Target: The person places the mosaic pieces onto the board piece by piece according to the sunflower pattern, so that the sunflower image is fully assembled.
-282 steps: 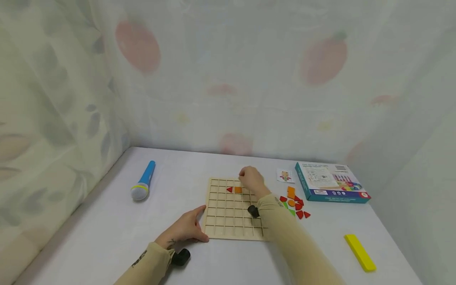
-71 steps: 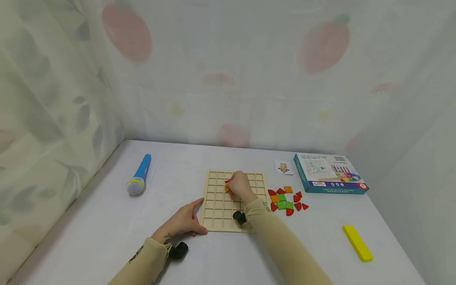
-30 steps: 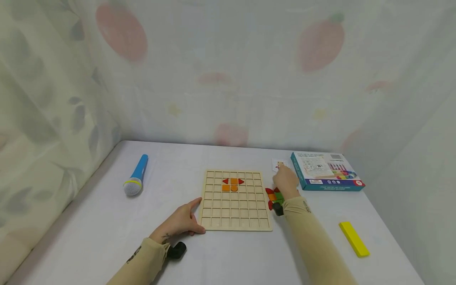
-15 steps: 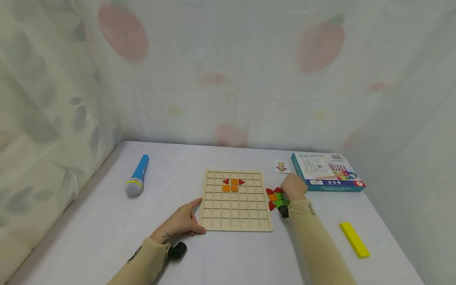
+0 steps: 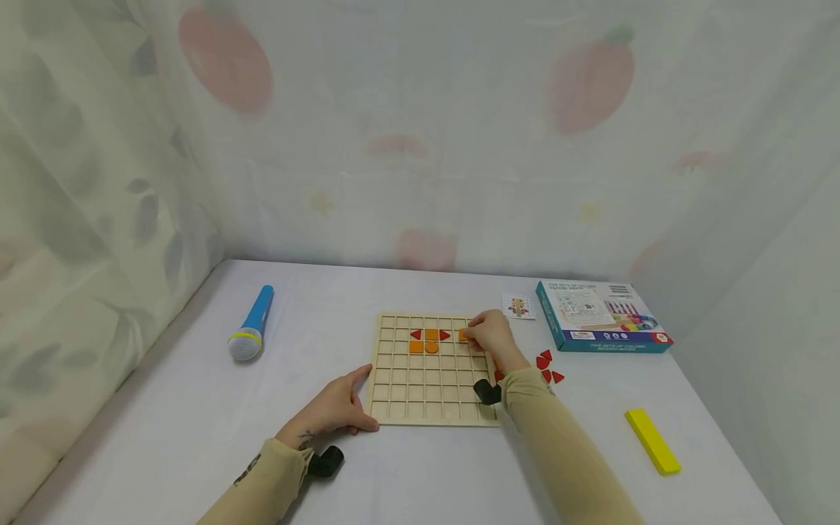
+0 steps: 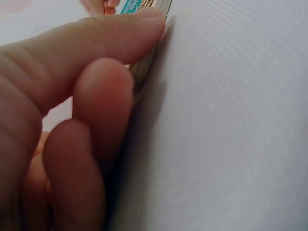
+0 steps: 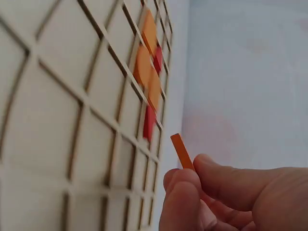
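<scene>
A wooden grid board lies on the table. My left hand rests at its near-left corner, index finger along the left edge and thumb at the front. In the left wrist view the thumb touches the board's side. My right hand pinches an orange square tile between thumb and fingers, above the board's upper right part. On the board sit an orange square between two red triangles, and below them another orange square and an orange circle.
Several red tiles lie right of the board; my right arm hides others. A small pattern card is behind them, beside a game box. A yellow block lies at right, a blue toy microphone at left.
Since the earliest frame, another red triangle, an orange square and an orange circle have come onto the board. My right hand has just moved left from the loose tiles, carrying an orange square.
</scene>
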Demonstrator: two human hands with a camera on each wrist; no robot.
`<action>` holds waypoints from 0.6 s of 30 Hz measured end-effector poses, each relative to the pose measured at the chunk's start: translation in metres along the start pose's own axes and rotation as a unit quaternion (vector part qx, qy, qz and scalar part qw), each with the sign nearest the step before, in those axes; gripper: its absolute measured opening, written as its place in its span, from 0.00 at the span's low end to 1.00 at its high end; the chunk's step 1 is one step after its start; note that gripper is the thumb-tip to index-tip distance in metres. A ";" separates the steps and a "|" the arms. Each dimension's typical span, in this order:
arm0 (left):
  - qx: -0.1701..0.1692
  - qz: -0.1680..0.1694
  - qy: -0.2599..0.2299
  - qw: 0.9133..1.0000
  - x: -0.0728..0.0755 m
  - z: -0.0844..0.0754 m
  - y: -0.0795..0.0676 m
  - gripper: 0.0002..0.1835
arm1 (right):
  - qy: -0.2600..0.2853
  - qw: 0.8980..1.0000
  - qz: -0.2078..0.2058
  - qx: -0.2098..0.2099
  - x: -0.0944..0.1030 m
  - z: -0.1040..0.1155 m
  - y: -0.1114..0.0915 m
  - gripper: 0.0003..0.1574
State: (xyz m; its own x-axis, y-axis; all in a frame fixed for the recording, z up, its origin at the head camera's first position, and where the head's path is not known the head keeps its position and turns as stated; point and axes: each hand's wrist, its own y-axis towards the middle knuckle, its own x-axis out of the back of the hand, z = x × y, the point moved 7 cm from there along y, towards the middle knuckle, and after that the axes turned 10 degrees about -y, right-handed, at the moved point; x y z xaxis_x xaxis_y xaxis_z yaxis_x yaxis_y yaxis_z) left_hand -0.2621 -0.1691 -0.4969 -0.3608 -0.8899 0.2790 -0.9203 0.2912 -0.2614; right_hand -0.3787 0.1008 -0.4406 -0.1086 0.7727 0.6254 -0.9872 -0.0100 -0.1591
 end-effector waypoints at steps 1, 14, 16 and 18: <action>0.002 -0.001 -0.001 1.000 0.000 0.000 0.000 0.62 | -0.009 1.000 0.004 0.004 -0.007 0.002 0.000 0.09; 0.000 0.002 0.000 1.000 0.001 0.002 0.001 0.62 | -0.119 0.992 -0.014 0.024 -0.037 0.013 0.000 0.09; 0.000 0.001 0.000 1.000 0.001 0.001 0.001 0.63 | -0.139 0.990 -0.023 0.024 -0.038 0.013 0.001 0.10; -0.001 0.000 0.001 1.000 0.001 0.001 0.001 0.63 | -0.156 0.987 -0.031 0.023 -0.038 0.013 0.001 0.10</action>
State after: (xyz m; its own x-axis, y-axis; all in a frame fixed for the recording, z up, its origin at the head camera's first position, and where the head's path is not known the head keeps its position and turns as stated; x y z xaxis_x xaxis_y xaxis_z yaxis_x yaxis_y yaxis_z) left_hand -0.2630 -0.1696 -0.4976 -0.3606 -0.8893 0.2814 -0.9207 0.2911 -0.2597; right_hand -0.3767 0.0627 -0.4548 -0.0714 0.5397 0.8388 -0.9966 -0.0035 -0.0825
